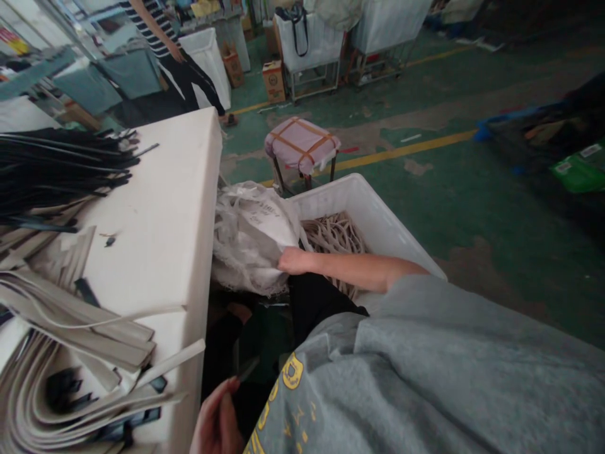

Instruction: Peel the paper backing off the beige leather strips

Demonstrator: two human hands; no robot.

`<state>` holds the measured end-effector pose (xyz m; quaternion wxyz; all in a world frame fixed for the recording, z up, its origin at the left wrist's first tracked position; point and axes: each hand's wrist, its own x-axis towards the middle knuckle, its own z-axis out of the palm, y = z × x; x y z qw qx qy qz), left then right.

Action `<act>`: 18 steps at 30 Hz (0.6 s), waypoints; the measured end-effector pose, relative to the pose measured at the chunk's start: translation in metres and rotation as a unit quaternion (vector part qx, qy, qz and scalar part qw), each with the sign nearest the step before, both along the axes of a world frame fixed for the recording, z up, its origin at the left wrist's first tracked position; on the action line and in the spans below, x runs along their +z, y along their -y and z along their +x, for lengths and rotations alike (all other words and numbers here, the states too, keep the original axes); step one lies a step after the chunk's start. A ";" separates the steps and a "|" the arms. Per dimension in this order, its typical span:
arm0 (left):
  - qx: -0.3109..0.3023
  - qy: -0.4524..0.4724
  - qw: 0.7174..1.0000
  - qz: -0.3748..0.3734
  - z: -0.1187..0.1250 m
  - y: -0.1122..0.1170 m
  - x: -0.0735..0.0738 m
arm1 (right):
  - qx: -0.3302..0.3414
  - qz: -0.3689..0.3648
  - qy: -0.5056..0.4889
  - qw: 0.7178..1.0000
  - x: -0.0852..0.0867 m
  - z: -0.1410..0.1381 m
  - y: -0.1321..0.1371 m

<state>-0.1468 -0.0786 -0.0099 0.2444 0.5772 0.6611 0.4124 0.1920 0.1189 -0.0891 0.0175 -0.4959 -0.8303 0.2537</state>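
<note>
My right hand (293,260) is closed on the edge of a crumpled whitish plastic sack (255,236) with faint printing, which sits between the table and a white bin. Low in the view, beside the table's edge, my left hand (218,413) is closed in a pinch. A thin grey pointed piece (249,369) sticks out from its fingertips; its kind cannot be made out. On the white table (155,252) to the left lie flat beige straps (80,315), some bent into loops with black ends. A bundle of black strips (57,164) lies farther back.
The white bin (392,221) holds a tangle of beige straps (335,236). Beyond it stands a stool (302,142) with a pink, taped cover. A person in a striped top (154,31), wheeled white carts (309,44) and a cardboard box (273,82) are farther back.
</note>
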 end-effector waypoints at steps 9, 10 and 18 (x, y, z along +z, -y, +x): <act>0.028 0.208 0.952 -0.225 0.058 -0.125 -0.068 | 0.026 -0.040 -0.087 0.995 0.019 0.002 0.028; 0.050 0.243 0.936 -0.249 0.067 -0.144 -0.073 | 0.017 -0.051 -0.088 0.995 0.019 0.004 0.029; 0.173 0.338 0.885 -0.270 0.103 -0.222 -0.106 | -0.150 -0.126 -0.076 0.978 0.005 0.028 -0.033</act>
